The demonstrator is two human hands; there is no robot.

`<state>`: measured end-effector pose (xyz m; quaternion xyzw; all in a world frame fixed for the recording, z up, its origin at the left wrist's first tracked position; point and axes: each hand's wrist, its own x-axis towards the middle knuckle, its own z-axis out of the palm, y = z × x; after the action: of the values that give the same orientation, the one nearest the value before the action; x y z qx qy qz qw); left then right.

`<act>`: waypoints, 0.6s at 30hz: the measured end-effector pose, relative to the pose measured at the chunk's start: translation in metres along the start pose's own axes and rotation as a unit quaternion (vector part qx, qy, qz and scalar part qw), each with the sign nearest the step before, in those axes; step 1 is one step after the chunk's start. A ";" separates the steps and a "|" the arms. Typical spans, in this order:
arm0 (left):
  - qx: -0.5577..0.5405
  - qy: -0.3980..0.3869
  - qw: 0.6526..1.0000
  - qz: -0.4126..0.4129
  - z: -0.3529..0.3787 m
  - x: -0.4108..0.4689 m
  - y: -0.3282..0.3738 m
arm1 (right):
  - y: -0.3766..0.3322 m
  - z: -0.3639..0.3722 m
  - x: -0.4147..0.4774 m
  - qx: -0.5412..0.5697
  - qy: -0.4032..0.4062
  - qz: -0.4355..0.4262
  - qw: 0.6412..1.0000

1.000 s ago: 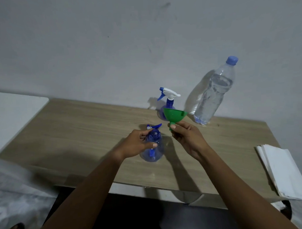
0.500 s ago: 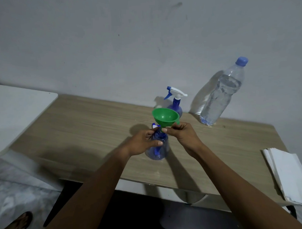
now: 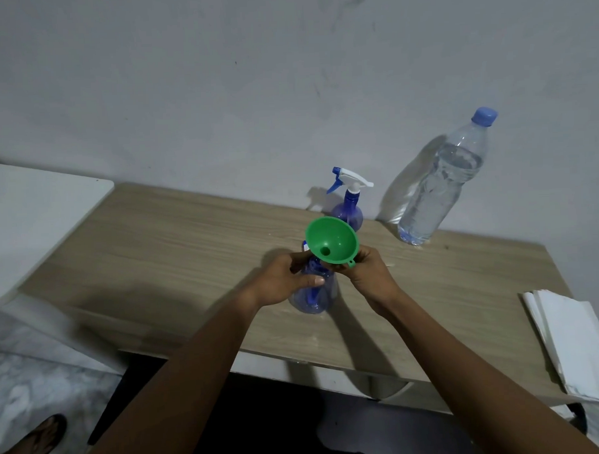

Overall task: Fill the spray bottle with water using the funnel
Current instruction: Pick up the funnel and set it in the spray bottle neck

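Green funnel (image 3: 335, 235) at spray bottle (image 3: 314, 301) neck | left hand (image 3: 279, 282) grips bottle | right hand (image 3: 371, 275) pinches funnel | water bottle (image 3: 439, 188) capped (nothing poured)

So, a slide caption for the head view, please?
Left hand grips near blue spray bottle; right hand holds green funnel at its top.

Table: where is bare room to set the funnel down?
The left half of the table, between its left edge and the left hand, is bare. A second bare patch lies between the right hand and the papers. Crowded: the middle, with the held spray bottle, a second sprayer, funnel and water bottle.
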<state>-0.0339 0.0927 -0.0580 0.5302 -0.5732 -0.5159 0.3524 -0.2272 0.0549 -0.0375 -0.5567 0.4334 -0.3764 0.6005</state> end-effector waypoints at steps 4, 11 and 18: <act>-0.001 -0.007 1.000 0.001 0.001 -0.001 0.003 | 0.002 -0.004 -0.002 0.002 -0.022 -0.006 1.000; 0.015 0.018 1.000 -0.014 -0.002 -0.001 -0.005 | -0.002 -0.005 -0.007 -0.031 -0.049 -0.068 0.996; 0.001 0.016 1.000 -0.010 0.001 0.000 -0.001 | -0.006 0.000 -0.007 -0.023 -0.032 -0.069 0.997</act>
<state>-0.0351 0.0932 -0.0591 0.5446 -0.5623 -0.5105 0.3558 -0.2297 0.0605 -0.0307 -0.6108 0.3834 -0.3882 0.5737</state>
